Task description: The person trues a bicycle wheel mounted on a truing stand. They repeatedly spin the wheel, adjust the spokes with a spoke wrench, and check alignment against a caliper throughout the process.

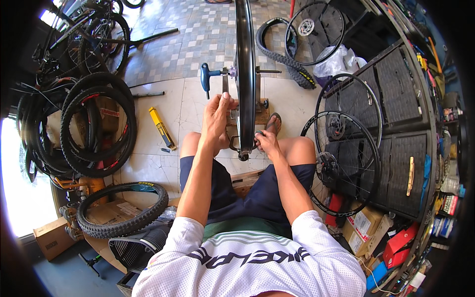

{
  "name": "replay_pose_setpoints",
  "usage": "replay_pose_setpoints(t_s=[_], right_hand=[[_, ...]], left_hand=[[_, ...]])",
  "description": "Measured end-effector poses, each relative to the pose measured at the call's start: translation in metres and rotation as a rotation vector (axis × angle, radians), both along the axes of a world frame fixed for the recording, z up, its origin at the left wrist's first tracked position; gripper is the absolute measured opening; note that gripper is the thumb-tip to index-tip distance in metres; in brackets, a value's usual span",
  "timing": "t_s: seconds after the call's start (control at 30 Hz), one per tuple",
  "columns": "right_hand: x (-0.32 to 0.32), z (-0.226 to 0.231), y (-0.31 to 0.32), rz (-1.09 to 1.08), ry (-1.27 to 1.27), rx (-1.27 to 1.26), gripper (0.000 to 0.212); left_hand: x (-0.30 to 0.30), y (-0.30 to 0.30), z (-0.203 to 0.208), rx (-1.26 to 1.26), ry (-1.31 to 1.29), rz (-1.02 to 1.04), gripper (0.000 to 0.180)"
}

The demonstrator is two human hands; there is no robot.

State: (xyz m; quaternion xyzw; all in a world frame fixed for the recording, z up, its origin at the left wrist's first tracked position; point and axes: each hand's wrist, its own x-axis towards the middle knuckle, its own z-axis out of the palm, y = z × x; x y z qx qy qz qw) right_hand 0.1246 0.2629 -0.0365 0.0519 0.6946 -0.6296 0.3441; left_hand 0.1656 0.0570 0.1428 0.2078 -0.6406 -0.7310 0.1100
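Observation:
A bicycle wheel with a black rim [246, 59] stands edge-on between my knees, held in a truing stand [232, 143]. My left hand [216, 115] is at the wheel's left side, thumb up and fingers curled toward the spokes. Whatever those fingers grip is hidden. Low on the right, my right hand [267, 142] is closed beside the rim, around a small dark piece I cannot make out. A blue-handled hex key [206, 79] sits at the axle's left end, just beyond my left hand. On the right, a thin dark rod [269, 71] sticks out from the axle.
Tyres and wheels [99, 131] are stacked at left, with a loose tyre [123, 225] below. A yellow box [162, 127] lies on the tiled floor. Two wheels [346, 163] lean against dark cabinet panels [396, 94] at right. Another tyre [292, 67] lies beyond the stand.

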Motion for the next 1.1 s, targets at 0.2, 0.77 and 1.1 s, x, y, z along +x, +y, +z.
replay_pose_setpoints(t_s=[0.2, 0.77, 1.1], right_hand=[[-0.001, 0.002, 0.000, 0.015, -0.012, 0.064, 0.017], [-0.001, -0.009, -0.001, -0.012, -0.017, 0.016, 0.019], [-0.002, -0.009, 0.001, -0.005, -0.018, 0.014, 0.018]], left_hand=[[0.008, 0.003, -0.088, 0.028, -0.094, -0.032, 0.042], [-0.015, 0.005, -0.065, -0.213, 0.029, -0.135, 0.043], [-0.034, -0.004, 0.006, -0.228, -0.070, -0.096, 0.035]])
